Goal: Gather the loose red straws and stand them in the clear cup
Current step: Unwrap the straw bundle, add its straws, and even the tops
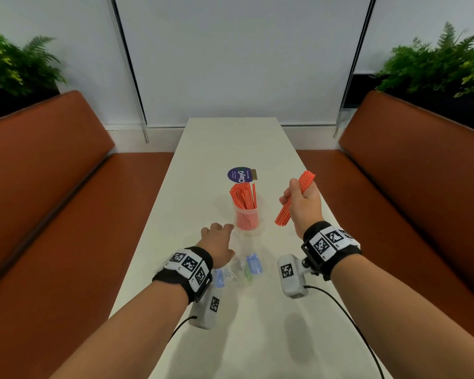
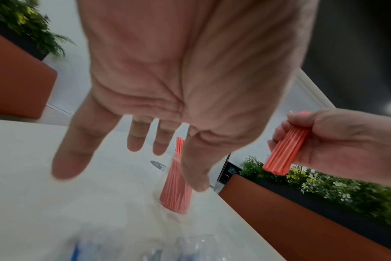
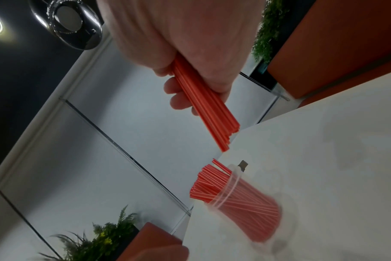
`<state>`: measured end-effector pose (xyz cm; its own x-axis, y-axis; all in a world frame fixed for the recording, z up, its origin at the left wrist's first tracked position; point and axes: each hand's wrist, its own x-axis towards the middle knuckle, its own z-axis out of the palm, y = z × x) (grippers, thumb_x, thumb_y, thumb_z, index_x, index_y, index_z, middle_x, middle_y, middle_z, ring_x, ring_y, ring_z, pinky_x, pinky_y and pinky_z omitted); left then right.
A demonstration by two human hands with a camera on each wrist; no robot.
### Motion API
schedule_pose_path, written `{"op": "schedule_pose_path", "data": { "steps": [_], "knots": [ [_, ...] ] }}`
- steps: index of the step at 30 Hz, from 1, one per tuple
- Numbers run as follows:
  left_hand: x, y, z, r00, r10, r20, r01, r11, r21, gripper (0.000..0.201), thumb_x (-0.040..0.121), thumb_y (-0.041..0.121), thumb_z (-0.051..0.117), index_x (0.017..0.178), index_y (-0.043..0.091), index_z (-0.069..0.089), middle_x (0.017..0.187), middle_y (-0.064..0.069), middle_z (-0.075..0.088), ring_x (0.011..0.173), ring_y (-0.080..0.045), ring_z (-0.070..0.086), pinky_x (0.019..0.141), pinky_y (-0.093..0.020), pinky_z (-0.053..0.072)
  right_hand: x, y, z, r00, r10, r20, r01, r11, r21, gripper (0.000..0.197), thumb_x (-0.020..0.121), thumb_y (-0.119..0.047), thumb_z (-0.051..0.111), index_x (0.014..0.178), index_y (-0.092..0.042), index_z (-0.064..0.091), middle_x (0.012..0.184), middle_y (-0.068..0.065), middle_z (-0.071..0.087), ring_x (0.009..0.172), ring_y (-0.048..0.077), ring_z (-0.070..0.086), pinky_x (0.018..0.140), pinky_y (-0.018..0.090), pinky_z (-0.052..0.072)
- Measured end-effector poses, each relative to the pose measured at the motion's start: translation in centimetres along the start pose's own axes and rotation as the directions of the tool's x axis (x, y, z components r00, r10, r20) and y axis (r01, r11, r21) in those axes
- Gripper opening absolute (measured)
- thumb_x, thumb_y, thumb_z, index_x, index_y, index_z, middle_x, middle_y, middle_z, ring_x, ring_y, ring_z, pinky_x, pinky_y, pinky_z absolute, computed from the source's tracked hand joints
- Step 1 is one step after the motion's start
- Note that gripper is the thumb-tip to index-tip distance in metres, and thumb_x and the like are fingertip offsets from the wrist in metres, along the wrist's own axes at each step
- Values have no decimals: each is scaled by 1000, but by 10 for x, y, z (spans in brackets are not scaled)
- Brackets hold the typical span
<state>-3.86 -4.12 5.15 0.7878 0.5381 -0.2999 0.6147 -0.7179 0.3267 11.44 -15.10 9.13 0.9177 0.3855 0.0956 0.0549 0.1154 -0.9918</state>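
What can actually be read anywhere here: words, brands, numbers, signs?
"ClayG": white letters on the round purple sticker on the table, behind the clear cup; its last letters are hidden by straws.
Small print on the same sticker: too small to read.
Black-and-white square codes on the wristbands: patterns, not words.

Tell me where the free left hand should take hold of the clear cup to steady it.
Grip the clear plastic cup low on its wall, coming from its left, where the open left hand already is. Red straws fan out above the rim, so a top grip is likely blocked.
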Motion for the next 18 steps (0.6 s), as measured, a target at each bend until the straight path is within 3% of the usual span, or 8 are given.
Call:
{"op": "schedule_pose_path", "data": {
  "steps": [4,10,15,18],
  "knots": [
    [17,4,-17,999,-20,-42,24,996,86,73,89,32,59,149,13,22,146,-14,34,137,-33,26,108,-44,37,2,6,-5,998,-1,57,5,998,-65,15,99,-22,43,84,-21,46,72,0,51,64,14,54,63,21,49],
    [53,14,-58,995,-33,-92,43,993,108,99,76,43,74,148,5,17,145,-16,37,136,-34,33,107,-44,37,28,-11,5,990,-30,139,34,999,-22,17,100,-18,42,83,-19,45,71,2,50,64,15,52,60,18,51],
    [84,23,-63,993,-59,-100,43,987,-152,127,61,38,88,149,4,3,144,-18,36,134,-33,39,108,-45,38,56,-15,29,983,-35,182,31,999,26,17,100,-18,43,83,-19,45,69,1,51,64,14,53,73,30,52],
    [102,26,-51,995,-80,-59,57,946,-318,143,55,37,91,150,7,-12,147,-15,34,135,-30,40,110,-43,38,69,-6,43,979,-32,201,32,999,4,13,100,-19,43,87,-17,45,69,0,52,65,13,54,74,29,53]
  ]
}}
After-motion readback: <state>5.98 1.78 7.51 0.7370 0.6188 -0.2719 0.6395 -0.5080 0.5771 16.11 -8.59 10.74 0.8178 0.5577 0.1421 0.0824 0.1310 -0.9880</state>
